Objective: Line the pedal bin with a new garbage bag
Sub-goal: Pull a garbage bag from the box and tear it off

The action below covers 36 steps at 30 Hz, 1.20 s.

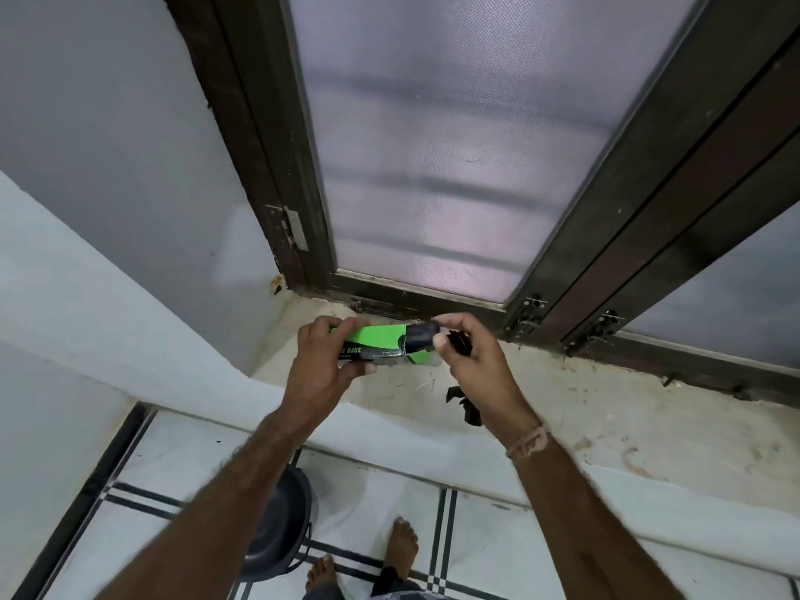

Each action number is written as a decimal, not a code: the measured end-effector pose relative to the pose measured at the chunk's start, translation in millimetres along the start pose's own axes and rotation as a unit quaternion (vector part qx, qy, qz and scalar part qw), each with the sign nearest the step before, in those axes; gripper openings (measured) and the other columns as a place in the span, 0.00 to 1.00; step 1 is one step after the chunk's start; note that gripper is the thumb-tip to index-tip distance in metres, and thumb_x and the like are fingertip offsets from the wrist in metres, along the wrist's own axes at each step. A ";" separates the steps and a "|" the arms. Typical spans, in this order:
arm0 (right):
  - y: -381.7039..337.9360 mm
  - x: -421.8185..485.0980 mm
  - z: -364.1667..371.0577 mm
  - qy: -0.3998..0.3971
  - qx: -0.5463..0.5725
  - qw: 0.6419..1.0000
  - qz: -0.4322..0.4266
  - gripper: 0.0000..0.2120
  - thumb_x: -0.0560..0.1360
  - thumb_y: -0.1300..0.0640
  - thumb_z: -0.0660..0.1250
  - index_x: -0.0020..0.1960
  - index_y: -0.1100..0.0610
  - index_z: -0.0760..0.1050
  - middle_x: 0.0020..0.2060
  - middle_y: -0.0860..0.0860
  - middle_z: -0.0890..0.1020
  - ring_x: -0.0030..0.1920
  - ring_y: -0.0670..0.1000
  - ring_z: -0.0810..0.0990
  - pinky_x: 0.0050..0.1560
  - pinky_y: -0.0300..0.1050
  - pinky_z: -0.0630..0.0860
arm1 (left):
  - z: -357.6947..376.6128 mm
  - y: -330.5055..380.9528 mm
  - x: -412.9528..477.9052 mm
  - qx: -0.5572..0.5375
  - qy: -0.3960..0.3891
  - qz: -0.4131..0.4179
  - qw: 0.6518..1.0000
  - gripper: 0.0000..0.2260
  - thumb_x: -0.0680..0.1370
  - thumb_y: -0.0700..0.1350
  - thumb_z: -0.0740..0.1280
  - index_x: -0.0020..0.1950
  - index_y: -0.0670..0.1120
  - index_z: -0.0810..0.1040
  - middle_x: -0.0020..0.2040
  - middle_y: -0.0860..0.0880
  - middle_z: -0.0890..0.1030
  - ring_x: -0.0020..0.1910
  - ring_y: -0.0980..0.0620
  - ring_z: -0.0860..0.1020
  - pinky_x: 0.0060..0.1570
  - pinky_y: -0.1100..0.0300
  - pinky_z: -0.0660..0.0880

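Right now your left hand is wrapped around one green and black box of garbage bags, held level above the pale stone sill at the foot of the frosted glass door. A dark roll of bags pokes out of the box's open right end. Your right hand is pinched shut on one crumpled black bag, with more of its film dangling below the palm. Down on the tiled floor, one dark round pedal bin sits under your left forearm, just beside your two bare feet.
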State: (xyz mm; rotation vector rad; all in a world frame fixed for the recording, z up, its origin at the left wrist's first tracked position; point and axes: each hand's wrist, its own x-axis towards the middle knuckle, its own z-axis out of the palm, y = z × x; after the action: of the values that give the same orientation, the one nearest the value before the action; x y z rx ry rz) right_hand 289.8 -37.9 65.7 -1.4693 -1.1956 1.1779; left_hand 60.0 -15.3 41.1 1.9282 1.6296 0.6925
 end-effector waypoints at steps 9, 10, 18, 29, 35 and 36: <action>-3.9 -6.8 10.8 -0.018 0.016 1.000 -0.016 0.11 0.77 0.63 0.74 0.57 0.52 0.84 0.51 0.49 0.88 0.52 0.54 0.85 0.47 0.57 0.82 | -0.1 3.3 -14.5 -0.050 0.032 -0.038 0.998 0.27 0.71 0.53 0.76 0.69 0.54 0.77 0.55 0.49 0.74 0.58 0.50 0.67 0.52 0.64 0.64; -2.9 -6.7 12.6 -0.005 0.018 1.000 -0.014 0.14 0.76 0.64 0.75 0.58 0.51 0.83 0.49 0.48 0.87 0.51 0.50 0.85 0.49 0.51 0.83 | -0.4 4.1 -15.4 -0.052 0.033 -0.038 0.997 0.26 0.71 0.52 0.76 0.69 0.54 0.77 0.55 0.50 0.74 0.58 0.50 0.67 0.52 0.68 0.63; -2.1 -4.9 23.9 0.016 -0.007 0.999 -0.040 0.13 0.72 0.62 0.79 0.54 0.49 0.85 0.47 0.44 0.87 0.48 0.45 0.84 0.46 0.43 0.81 | -4.3 4.9 -20.8 -0.063 0.041 -0.034 0.997 0.26 0.72 0.47 0.78 0.69 0.53 0.77 0.55 0.50 0.75 0.59 0.50 0.67 0.54 0.73 0.61; 0.7 -13.9 2.2 -0.038 0.112 0.987 0.110 0.12 0.81 0.56 0.70 0.64 0.52 0.81 0.39 0.44 0.85 0.32 0.43 0.70 0.35 0.35 0.70 | -12.3 -3.5 -23.6 -0.040 0.026 -0.046 0.998 0.26 0.72 0.45 0.78 0.70 0.52 0.77 0.57 0.47 0.74 0.62 0.48 0.66 0.54 0.60 0.64; -7.6 -9.6 1.7 -0.108 0.000 0.994 0.017 0.16 0.78 0.59 0.74 0.65 0.50 0.81 0.42 0.47 0.81 0.38 0.37 0.77 0.39 0.28 0.72 | -13.5 -2.7 -22.0 -0.012 0.021 -0.015 1.000 0.26 0.72 0.47 0.78 0.69 0.51 0.78 0.58 0.48 0.74 0.61 0.48 0.67 0.55 0.58 0.66; -9.2 -8.9 1.2 -0.121 -0.010 0.993 0.005 0.16 0.77 0.59 0.74 0.64 0.51 0.81 0.43 0.50 0.82 0.40 0.38 0.78 0.42 0.30 0.74 | -13.8 -2.4 -21.6 -0.011 0.020 -0.009 1.000 0.26 0.72 0.47 0.78 0.69 0.52 0.78 0.57 0.49 0.74 0.61 0.49 0.66 0.54 0.58 0.66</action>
State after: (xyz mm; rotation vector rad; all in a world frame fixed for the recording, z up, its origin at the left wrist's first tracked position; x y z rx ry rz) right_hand 286.5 -45.2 75.6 -1.3776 -1.3660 1.3843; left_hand 45.8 -35.4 48.5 1.8927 1.6558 0.7433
